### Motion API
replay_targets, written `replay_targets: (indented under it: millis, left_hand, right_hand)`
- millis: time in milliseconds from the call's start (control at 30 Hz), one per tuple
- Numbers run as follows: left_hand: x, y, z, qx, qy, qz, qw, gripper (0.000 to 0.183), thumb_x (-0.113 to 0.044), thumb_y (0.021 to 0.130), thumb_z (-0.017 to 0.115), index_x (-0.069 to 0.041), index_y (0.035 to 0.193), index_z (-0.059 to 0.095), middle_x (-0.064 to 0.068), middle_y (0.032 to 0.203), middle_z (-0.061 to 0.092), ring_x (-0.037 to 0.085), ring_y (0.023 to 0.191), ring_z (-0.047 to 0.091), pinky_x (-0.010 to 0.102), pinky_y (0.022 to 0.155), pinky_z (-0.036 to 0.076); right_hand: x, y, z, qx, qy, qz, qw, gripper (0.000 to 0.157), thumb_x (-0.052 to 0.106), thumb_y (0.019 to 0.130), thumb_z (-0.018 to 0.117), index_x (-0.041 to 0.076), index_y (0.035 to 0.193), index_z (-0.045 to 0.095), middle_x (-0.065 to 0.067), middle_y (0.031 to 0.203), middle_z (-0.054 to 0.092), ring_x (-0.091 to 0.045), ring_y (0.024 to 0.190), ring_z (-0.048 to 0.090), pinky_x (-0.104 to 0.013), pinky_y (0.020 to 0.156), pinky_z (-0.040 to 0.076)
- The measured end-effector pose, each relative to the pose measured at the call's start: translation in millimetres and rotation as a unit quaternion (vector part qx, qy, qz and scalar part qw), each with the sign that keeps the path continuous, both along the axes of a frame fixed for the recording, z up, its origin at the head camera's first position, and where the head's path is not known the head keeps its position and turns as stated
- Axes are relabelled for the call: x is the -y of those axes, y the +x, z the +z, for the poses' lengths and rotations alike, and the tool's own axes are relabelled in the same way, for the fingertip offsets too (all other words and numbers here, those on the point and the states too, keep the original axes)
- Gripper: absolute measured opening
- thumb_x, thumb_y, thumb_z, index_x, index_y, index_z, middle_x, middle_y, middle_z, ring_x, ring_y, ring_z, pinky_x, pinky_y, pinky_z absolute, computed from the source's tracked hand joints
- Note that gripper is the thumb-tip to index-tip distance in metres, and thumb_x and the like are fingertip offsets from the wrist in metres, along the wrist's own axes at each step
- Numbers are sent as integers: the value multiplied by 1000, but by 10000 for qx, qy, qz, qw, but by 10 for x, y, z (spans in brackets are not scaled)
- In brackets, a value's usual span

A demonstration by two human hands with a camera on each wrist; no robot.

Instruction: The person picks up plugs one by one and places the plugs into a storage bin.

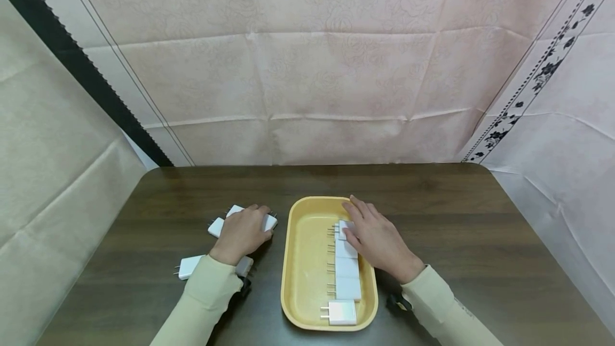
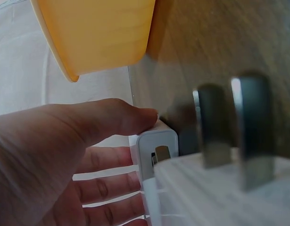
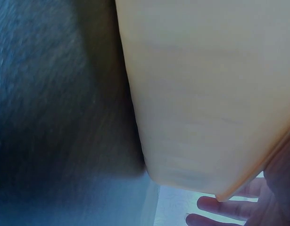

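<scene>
My left hand (image 1: 242, 233) pinches a white plug-in charger (image 1: 270, 222) between thumb and fingers above the left part of the table. The left wrist view shows the held charger's end with its port (image 2: 159, 153), close to the thumb (image 2: 130, 120). Over the right side of a yellow tray (image 1: 307, 204) is my right hand (image 1: 381, 242). Its fingers reach past the far rim, and its thumb lies by the farthest white charger (image 1: 344, 227) in the tray. Several chargers stand in a column there, prongs to the left; the nearest charger (image 1: 342, 313) sits slightly apart.
More white chargers lie around my left hand: one charger (image 1: 216, 227) beyond it, one charger (image 1: 189, 267) left of the wrist, and a shaded charger (image 1: 244, 266) beside the sleeve. The dark wooden table (image 1: 432, 202) ends at a cloth-covered wall (image 1: 336, 79).
</scene>
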State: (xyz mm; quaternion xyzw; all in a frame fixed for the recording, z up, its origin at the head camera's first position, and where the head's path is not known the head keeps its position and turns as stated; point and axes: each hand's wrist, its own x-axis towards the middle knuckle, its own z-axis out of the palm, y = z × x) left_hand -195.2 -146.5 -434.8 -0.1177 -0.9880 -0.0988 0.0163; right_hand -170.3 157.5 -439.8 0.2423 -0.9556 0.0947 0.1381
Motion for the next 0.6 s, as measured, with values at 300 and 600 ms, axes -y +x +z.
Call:
replay_targets:
  millis: [300,600]
  left_hand:
    - [-8,15,3,69,-40,41,10000,42,-27,84,78,-8,121,71,12,110,72,24,84,68,43,67,56]
    - [-13,2,-20,-30,-43,-3,10000,41,-26,84,79,-7,119,72,12,108,72,22,80,68,40,62,55]
  right_hand:
    - [8,11,-5,82,6,-26,10000,58,32,98,65,7,147,48,-19,149,50,-34,129,58,-51,98,53]
    - [2,6,2,10,-11,1,10000,58,32,98,65,7,147,48,-19,149,51,-34,128,58,-50,97,54]
